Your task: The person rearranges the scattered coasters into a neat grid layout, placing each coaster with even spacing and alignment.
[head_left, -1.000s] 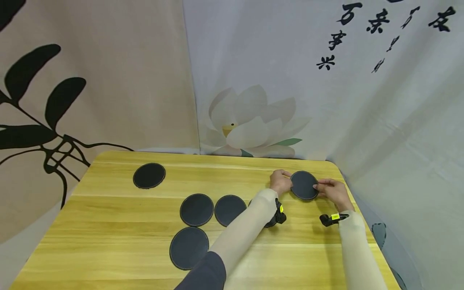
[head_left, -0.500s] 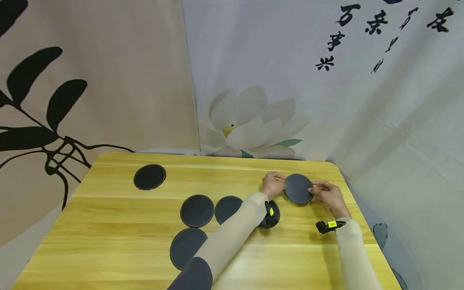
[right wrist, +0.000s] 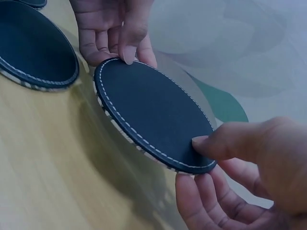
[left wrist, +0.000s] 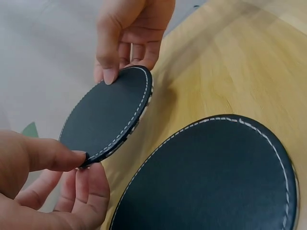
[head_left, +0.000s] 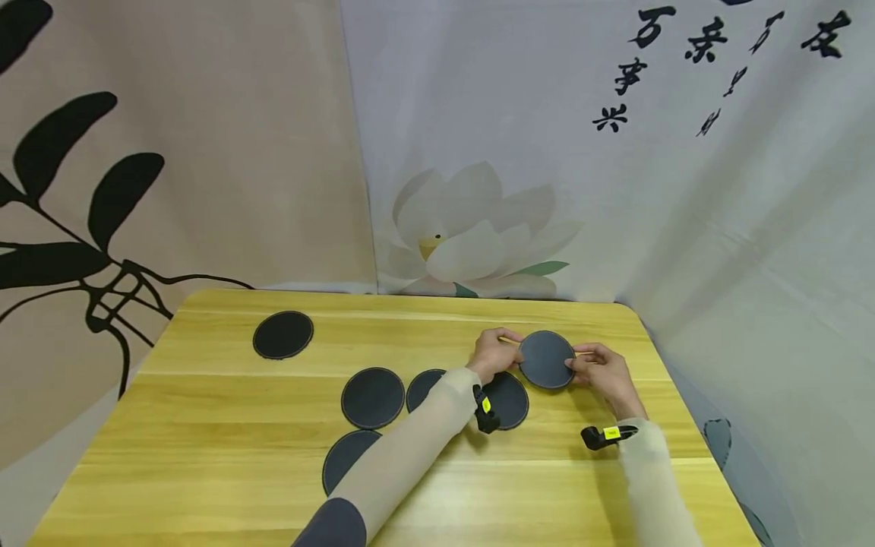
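A round black coaster with pale stitching along its rim is held between both hands, lifted off the table and tilted. My left hand pinches its left edge, thumb on the upper face and fingers beneath. On the opposite edge my right hand pinches it the same way, as the right wrist view shows with the thumb on the coaster. Just below the left hand lies another coaster, flat on the wood and partly covered by the left wrist; it appears large beside the held one in the left wrist view.
More black coasters lie on the wooden table: one at the back left, one near the middle, and two partly hidden under the left sleeve. A printed curtain hangs behind the table's far edge.
Both hands have moved left and slightly toward me with the coaster between them. The flat coaster below the left wrist has become more visible, while the left sleeve covers more of its neighbours.
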{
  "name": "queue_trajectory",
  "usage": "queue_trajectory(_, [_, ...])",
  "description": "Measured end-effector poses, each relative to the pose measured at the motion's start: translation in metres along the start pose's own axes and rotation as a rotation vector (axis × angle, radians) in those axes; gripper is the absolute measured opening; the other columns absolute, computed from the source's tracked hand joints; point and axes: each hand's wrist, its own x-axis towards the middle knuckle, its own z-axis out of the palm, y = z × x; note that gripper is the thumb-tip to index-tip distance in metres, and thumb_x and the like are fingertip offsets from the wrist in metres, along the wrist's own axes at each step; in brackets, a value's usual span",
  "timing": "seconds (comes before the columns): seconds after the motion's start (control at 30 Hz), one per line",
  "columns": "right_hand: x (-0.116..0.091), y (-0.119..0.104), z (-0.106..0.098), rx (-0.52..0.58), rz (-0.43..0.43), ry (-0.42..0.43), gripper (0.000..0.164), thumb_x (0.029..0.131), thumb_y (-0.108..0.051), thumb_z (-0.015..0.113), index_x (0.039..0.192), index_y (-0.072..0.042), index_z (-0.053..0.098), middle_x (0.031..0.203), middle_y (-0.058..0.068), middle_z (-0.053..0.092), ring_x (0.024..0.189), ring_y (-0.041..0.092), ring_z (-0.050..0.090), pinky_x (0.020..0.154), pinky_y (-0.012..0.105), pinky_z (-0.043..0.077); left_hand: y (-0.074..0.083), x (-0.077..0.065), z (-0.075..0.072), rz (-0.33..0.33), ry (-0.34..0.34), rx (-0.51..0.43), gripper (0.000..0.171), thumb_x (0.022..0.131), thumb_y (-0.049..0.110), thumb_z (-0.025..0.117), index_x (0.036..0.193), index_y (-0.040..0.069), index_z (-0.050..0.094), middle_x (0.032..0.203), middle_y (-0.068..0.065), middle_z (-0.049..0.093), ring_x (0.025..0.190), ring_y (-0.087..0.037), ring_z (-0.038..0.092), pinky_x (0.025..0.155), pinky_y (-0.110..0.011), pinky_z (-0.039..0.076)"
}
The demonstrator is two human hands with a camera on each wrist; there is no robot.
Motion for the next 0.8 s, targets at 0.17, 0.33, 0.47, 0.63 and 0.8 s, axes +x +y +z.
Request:
queue_trajectory(0.17, [-0.004,-0.002,0.011,0.015,-0.01,-0.005,0.039,0.097,-0.013,0.071,0.133,-0.003,0.059,0.099,0.002,0.066,0.086,0.011,0.073,0.081,0.035,0.064,-0.001,-0.005,-0.012,0.02,-0.011,0.007,0.032,0.086,-0.005,0.069,0.114,0.011,0.075,0.085,-0.009,0.073,0.071,-0.027,0.072,0.072,-0.041,0.064])
queue_trajectory(0.33, [-0.008,-0.007,0.023,0.0,-0.011,-0.013,0.038,0.097,-0.013,0.071,0.132,-0.004,0.06,0.1,0.002,0.065,0.082,0.013,0.071,0.08,0.035,0.064,-0.002,-0.013,-0.026,0.045,-0.015,-0.01,0.032,0.086,-0.005,0.069,0.114,0.01,0.075,0.088,-0.01,0.072,0.076,-0.03,0.073,0.076,-0.042,0.065])
queue_trajectory(0.47, [-0.013,-0.012,0.032,0.005,-0.014,-0.017,0.04,0.098,-0.01,0.069,0.134,0.001,0.058,0.101,0.006,0.064,0.082,0.013,0.072,0.082,0.036,0.064,-0.002,-0.018,-0.036,0.055,-0.015,-0.027,0.032,0.084,-0.005,0.07,0.113,0.008,0.076,0.09,-0.011,0.069,0.08,-0.031,0.073,0.08,-0.042,0.065])
queue_trajectory(0.63, [-0.018,-0.015,0.043,0.02,-0.004,-0.019,0.037,0.098,-0.008,0.068,0.133,0.001,0.058,0.103,0.007,0.064,0.081,0.011,0.072,0.081,0.034,0.064,-0.004,-0.021,-0.051,0.062,-0.029,-0.031,0.031,0.085,-0.005,0.071,0.113,0.008,0.075,0.092,-0.011,0.068,0.08,-0.029,0.072,0.08,-0.041,0.065])
queue_trajectory(0.8, [-0.024,-0.019,0.053,0.031,0.0,-0.022,0.037,0.096,-0.008,0.069,0.132,-0.001,0.06,0.104,0.008,0.064,0.08,0.013,0.072,0.08,0.035,0.064,-0.008,-0.027,-0.064,0.063,-0.038,-0.045,0.032,0.086,-0.006,0.072,0.115,0.007,0.074,0.093,-0.01,0.068,0.082,-0.028,0.072,0.084,-0.044,0.064])
